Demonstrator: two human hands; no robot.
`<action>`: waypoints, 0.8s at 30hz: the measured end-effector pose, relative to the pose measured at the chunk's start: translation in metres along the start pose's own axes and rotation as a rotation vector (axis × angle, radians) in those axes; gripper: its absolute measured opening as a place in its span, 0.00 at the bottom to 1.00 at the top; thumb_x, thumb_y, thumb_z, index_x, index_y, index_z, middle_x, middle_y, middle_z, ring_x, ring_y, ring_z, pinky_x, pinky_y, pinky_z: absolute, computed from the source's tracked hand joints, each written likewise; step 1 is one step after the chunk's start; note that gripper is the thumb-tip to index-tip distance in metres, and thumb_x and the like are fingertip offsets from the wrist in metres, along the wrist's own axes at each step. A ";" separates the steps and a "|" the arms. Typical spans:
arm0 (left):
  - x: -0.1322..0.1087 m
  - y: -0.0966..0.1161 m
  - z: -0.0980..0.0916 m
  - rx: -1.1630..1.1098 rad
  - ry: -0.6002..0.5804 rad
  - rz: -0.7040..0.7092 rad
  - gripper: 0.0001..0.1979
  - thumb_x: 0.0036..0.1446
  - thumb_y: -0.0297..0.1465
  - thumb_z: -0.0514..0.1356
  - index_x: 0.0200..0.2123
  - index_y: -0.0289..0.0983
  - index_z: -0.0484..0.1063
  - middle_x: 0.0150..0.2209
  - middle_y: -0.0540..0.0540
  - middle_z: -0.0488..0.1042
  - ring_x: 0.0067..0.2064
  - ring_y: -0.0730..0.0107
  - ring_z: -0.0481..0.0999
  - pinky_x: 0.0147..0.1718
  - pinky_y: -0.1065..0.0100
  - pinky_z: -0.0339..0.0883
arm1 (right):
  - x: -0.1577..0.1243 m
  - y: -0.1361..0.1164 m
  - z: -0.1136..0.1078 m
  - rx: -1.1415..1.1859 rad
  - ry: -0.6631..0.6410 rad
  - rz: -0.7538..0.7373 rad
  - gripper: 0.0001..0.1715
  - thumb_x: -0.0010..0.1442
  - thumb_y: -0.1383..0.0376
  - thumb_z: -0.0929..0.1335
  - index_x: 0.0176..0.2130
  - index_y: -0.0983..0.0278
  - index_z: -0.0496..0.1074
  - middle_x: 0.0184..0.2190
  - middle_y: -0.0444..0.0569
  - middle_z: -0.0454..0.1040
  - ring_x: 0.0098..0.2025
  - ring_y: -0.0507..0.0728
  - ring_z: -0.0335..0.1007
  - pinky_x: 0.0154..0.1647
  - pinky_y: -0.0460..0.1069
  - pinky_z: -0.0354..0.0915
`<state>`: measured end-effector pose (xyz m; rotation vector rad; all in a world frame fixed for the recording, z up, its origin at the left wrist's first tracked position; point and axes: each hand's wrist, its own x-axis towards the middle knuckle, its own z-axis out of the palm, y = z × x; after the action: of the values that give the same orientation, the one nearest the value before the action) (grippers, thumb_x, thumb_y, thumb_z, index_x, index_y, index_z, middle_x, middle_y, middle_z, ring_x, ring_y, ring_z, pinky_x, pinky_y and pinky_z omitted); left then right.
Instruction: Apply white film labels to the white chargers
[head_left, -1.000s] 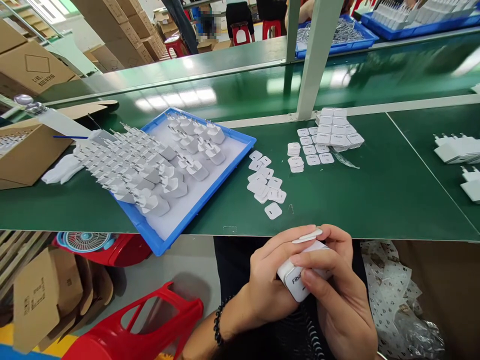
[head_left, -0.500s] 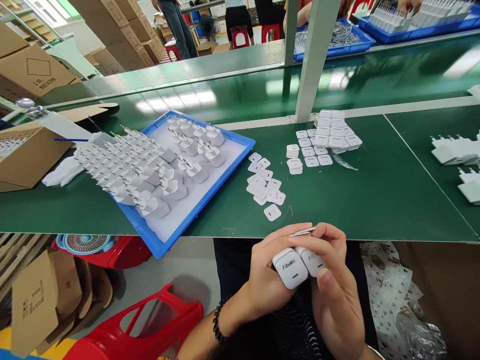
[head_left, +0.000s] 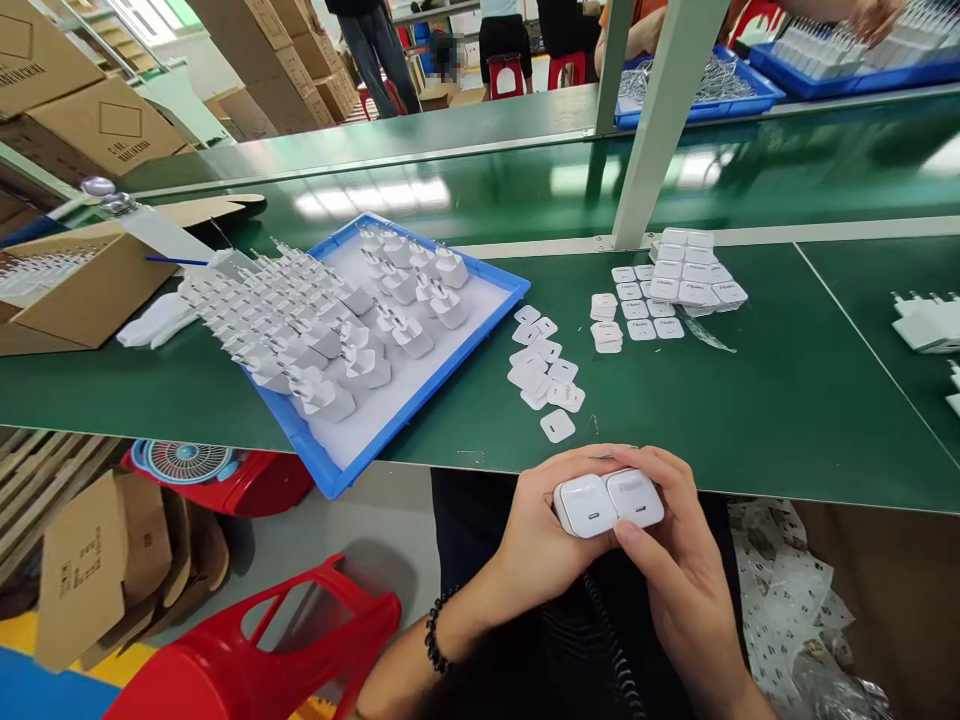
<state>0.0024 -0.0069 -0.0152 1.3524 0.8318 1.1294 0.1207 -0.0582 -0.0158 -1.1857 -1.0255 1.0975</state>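
Observation:
Two white charger plugs, the left charger plug (head_left: 583, 500) and the right charger plug (head_left: 636, 490), sit side by side between my hands in front of the table edge. Their faces with small slots are turned up toward me. My left hand (head_left: 544, 540) is wrapped round the left one. My right hand (head_left: 679, 540) grips the right one, its thumb pressing near the seam between them. A thin sliver, seen edge-on, shows at my fingertips behind the plugs. Loose white cover plates (head_left: 557, 426) lie scattered on the table just beyond my hands.
A blue-rimmed tray (head_left: 435, 395) full of white plugs stands to the left. Stacked white covers (head_left: 686, 265) lie further back, near a metal post (head_left: 660, 130). A red stool (head_left: 300, 620) stands below left. Across the bench, a co-worker's hand (head_left: 877, 18) reaches over another blue tray.
The plugs have tilted, so their slotted faces now show more fully and the printed lettering is faint. My right thumb has moved onto the seam. The thin white plate behind shows less.

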 end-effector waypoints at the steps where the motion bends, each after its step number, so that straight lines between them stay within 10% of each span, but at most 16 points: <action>1: 0.000 0.000 0.000 0.004 0.000 0.000 0.21 0.45 0.20 0.73 0.43 0.39 0.80 0.49 0.44 0.81 0.51 0.62 0.81 0.51 0.66 0.75 | 0.000 0.000 0.001 -0.014 -0.001 -0.003 0.19 0.67 0.61 0.67 0.56 0.46 0.69 0.55 0.44 0.60 0.59 0.57 0.57 0.58 0.48 0.61; 13: -0.005 -0.002 0.002 0.223 -0.036 0.061 0.15 0.50 0.22 0.69 0.43 0.37 0.80 0.49 0.41 0.81 0.50 0.60 0.81 0.50 0.65 0.77 | 0.000 0.009 -0.001 -0.093 0.104 0.021 0.09 0.60 0.60 0.72 0.43 0.54 0.74 0.48 0.48 0.63 0.54 0.61 0.62 0.48 0.51 0.67; 24: 0.011 0.010 -0.030 0.694 -0.026 0.381 0.21 0.56 0.21 0.62 0.53 0.37 0.73 0.55 0.37 0.77 0.56 0.58 0.78 0.54 0.59 0.75 | 0.000 0.009 0.000 -0.031 0.093 -0.045 0.30 0.60 0.59 0.73 0.59 0.49 0.63 0.60 0.50 0.62 0.62 0.66 0.60 0.62 0.65 0.59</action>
<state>-0.0239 0.0117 -0.0063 2.1662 1.0247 1.1494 0.1196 -0.0580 -0.0251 -1.2216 -0.9950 0.9855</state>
